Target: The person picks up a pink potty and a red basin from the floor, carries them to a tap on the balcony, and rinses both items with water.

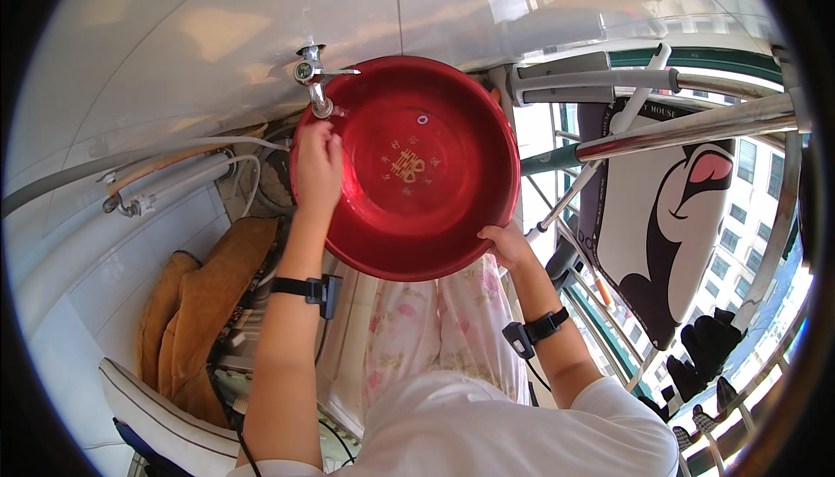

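A large red plastic basin (430, 235) is tilted towards me below the wall, with gold characters printed on its bottom. My right hand (511, 246) grips its lower right rim, thumb over the edge and fingers underneath. Just under the spout of a chrome wall tap (318, 79) is my left hand (318, 167), at the basin's left side. Its fingers look curled and slightly blurred; whether they hold anything cannot be made out. A small white ring-shaped thing with a purple edge (423, 120) lies or is stuck on the basin's inside. No water stream is clearly visible.
Grey hose (130, 157) and white pipes (196, 180) run along the left wall. Brown suede-like items (209, 307) and a white cushion-like item (169, 405) lie lower left. At right, metal rails (691, 126), a cartoon-printed mat (652, 216) and black gloves (708, 346) hang by the window.
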Available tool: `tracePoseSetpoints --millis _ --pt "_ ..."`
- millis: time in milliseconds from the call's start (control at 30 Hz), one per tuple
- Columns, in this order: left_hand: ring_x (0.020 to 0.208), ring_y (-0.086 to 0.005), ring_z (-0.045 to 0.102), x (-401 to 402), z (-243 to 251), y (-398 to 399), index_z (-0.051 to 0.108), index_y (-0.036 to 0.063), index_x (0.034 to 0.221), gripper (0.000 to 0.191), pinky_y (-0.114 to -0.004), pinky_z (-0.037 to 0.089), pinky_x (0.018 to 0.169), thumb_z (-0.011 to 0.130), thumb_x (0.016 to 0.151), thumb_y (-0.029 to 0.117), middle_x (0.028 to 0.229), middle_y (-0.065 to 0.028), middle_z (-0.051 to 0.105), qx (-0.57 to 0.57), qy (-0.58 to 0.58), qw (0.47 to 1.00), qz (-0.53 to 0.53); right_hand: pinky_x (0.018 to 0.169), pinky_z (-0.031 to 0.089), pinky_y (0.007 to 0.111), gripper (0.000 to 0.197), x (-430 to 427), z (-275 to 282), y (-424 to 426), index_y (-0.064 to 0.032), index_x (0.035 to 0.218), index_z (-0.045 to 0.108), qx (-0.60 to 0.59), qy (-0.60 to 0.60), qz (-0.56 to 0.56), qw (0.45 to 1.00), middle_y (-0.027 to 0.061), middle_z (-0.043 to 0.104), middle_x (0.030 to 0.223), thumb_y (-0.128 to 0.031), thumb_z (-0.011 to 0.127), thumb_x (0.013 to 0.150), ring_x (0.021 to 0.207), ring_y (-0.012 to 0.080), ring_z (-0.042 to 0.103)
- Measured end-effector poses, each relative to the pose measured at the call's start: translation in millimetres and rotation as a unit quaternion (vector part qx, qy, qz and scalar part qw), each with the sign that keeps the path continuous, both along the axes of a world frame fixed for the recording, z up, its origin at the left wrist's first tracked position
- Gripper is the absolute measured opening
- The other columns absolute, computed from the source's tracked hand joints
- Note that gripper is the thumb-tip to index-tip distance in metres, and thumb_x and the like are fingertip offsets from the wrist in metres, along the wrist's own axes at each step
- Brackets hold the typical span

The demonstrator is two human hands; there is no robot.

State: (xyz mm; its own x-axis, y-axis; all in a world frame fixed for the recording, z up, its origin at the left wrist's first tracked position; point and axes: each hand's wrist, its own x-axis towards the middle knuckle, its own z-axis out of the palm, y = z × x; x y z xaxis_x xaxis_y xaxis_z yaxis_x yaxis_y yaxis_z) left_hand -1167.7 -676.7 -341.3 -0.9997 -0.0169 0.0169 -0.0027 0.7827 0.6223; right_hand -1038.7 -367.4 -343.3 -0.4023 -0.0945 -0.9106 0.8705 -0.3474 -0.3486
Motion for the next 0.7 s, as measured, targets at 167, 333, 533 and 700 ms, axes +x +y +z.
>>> tracePoseSetpoints --millis 167,333,533,700 --pt "0.134 -0.0350 0.003 70 -51 43 0.012 -0.0027 0.138 0.076 -0.049 0.009 0.107 0.050 0.085 0.037 0.145 -0.0202 0.004 -0.301 -0.343 0.878 -0.144 0.061 0.053 0.033 0.045 -4 6 0 0.0000 0.111 0.049 0.028 0.021 -0.002 0.999 0.0120 0.059 0.094 0.005 0.053 0.067 0.075 0.0225 0.061" --pt "0.134 -0.0331 0.006 93 -54 111 0.025 0.0164 0.139 0.069 -0.052 0.010 0.106 0.050 0.082 0.045 0.147 -0.0088 0.011 -0.160 -0.149 0.890 -0.401 0.057 0.050 0.030 0.043 -5 9 -10 0.0013 0.109 0.050 0.032 0.047 0.001 0.998 0.0112 0.060 0.091 0.007 0.053 0.066 0.073 0.0208 0.061" --pt "0.133 -0.0274 0.016 -14 -63 82 0.033 0.0250 0.134 0.061 -0.051 0.011 0.106 0.052 0.080 0.047 0.143 -0.0034 0.024 -0.161 -0.032 0.865 -0.473 0.062 0.048 0.029 0.044 -14 18 -10 0.0015 0.110 0.051 0.036 0.076 0.065 0.994 0.0087 0.060 0.092 0.006 0.055 0.066 0.076 0.0181 0.058" --pt "0.134 -0.0316 0.008 27 -57 43 0.033 0.0247 0.135 0.064 -0.053 0.011 0.106 0.053 0.079 0.049 0.146 -0.0060 0.015 -0.289 -0.141 0.940 -0.113 0.061 0.044 0.027 0.043 -26 15 6 0.0022 0.107 0.052 0.027 0.092 0.049 0.994 0.0070 0.059 0.087 0.005 0.055 0.064 0.072 0.0158 0.055"
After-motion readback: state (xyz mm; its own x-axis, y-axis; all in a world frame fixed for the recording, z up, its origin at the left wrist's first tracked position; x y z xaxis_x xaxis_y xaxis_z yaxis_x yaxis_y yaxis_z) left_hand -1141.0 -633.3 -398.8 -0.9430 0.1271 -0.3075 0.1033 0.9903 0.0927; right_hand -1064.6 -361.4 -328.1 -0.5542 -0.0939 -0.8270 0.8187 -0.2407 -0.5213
